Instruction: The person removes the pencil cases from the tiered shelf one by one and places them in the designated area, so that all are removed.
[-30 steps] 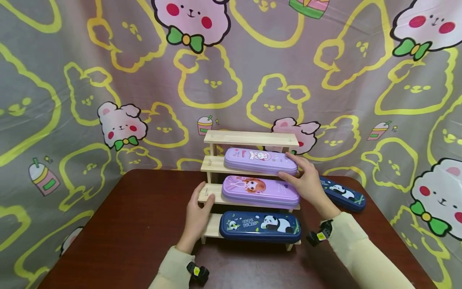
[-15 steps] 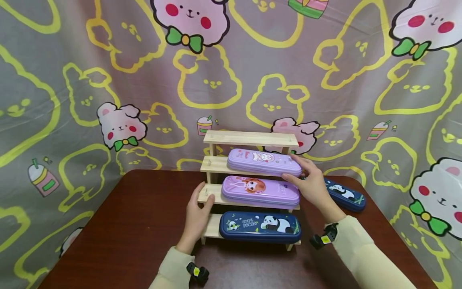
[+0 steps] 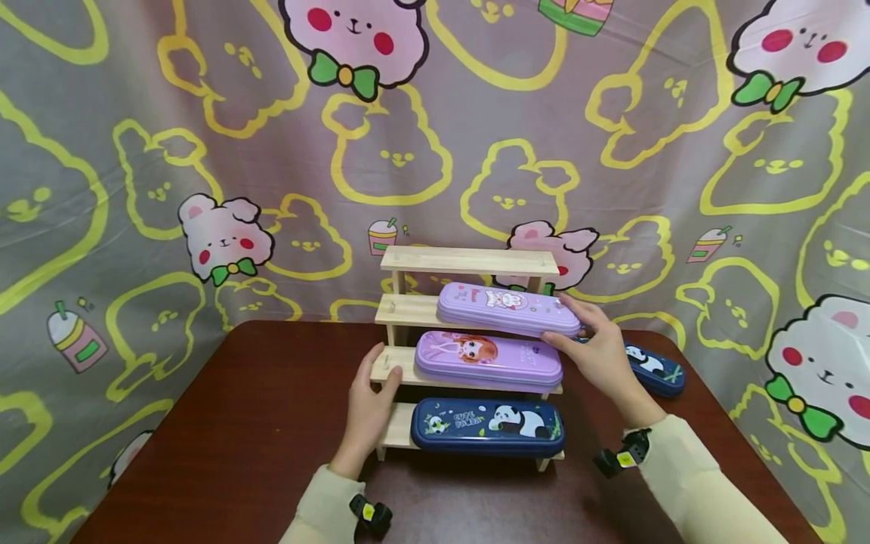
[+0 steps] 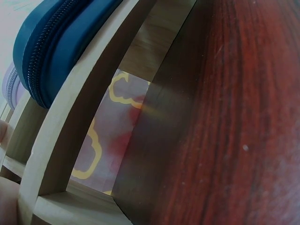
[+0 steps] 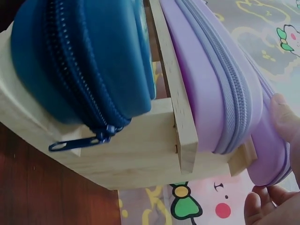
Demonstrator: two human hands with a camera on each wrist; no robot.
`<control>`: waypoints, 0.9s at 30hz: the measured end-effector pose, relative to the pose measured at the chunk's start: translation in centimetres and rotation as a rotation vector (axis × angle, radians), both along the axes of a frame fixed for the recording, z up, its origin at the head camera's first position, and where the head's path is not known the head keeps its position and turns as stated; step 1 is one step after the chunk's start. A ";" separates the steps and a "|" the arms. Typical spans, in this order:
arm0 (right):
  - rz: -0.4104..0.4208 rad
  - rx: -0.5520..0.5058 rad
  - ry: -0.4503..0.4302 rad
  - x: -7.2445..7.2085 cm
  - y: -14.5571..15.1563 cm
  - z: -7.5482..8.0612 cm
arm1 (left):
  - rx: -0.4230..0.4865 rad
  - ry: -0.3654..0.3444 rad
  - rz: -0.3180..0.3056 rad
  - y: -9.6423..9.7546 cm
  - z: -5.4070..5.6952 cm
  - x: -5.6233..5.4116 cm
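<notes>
My right hand point(image 3: 601, 363) pinches the right end of a lavender pencil case with a bunny print point(image 3: 506, 304), thumb in front. This case lies slantwise along the second-highest tier, its right end jutting past the board. In the right wrist view its end point(image 5: 272, 157) shows between thumb and fingers. My left hand point(image 3: 369, 408) grips the left end of the stepped wooden rack point(image 3: 469, 261) at the third tier down. A purple pencil case with a girl print point(image 3: 485, 357) rests on that tier. On the lowest tier sits a navy panda pencil case point(image 3: 485, 425).
Another navy panda pencil case point(image 3: 655, 372) lies on the brown table point(image 3: 272, 431) at the right, partly behind the right hand. The rack's top tier bears nothing. A patterned curtain point(image 3: 401, 219) hangs close behind and at both sides.
My right hand has slid the lavender bunny pencil case to the right along its tier, so its right end now sticks out beyond the board. The left hand stays on the rack.
</notes>
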State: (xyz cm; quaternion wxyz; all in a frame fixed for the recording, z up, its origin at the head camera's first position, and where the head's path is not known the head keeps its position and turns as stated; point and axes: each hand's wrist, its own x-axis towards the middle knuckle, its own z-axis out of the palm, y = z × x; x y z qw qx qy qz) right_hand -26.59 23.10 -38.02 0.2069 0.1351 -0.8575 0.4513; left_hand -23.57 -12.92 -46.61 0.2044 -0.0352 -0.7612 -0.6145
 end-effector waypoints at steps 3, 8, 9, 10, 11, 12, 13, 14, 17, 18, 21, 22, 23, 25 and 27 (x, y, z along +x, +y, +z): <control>-0.008 0.003 0.005 0.2 0.4 -0.1 | 0.006 -0.002 0.000 0.0 0.1 0.0; -0.025 0.002 0.013 0.6 1.1 -0.2 | 0.011 -0.011 -0.007 0.0 0.0 0.1; -0.027 -0.001 0.016 0.6 1.2 -0.2 | 0.010 -0.011 -0.009 0.0 0.0 0.1; -0.031 -0.002 0.020 0.7 1.4 -0.3 | 0.009 -0.012 -0.010 0.0 0.0 0.1; -0.036 0.000 0.023 0.8 1.5 -0.3 | 0.007 -0.012 -0.013 -0.1 0.0 0.1; -0.041 -0.001 0.027 0.8 1.7 -0.3 | 0.007 -0.012 -0.015 0.0 0.0 0.1; -0.048 -0.001 0.031 0.9 1.9 -0.4 | 0.007 -0.011 -0.015 -0.1 0.0 0.0; -0.057 -0.002 0.032 1.0 2.0 -0.5 | 0.007 -0.013 -0.015 -0.1 0.0 0.0; -0.082 0.002 0.033 1.4 2.5 -0.5 | 0.010 -0.014 -0.016 0.0 -0.1 0.0; -0.091 -0.001 0.029 1.5 2.7 -0.6 | 0.012 -0.015 -0.016 0.0 0.0 0.0; -0.115 0.001 0.037 1.9 3.2 -0.7 | 0.013 -0.013 -0.018 0.0 0.0 0.1; -0.123 -0.001 0.042 2.0 3.4 -0.8 | 0.013 -0.013 -0.017 0.0 0.0 0.1; -0.129 -0.004 0.048 2.1 3.6 -0.8 | 0.013 -0.011 -0.017 0.0 0.0 0.1; -0.140 -0.003 0.064 2.3 4.0 -0.9 | 0.013 -0.010 -0.015 0.0 -0.1 0.0; -0.152 -0.005 0.075 2.5 4.3 -1.1 | 0.014 -0.009 -0.014 -0.1 -0.1 0.0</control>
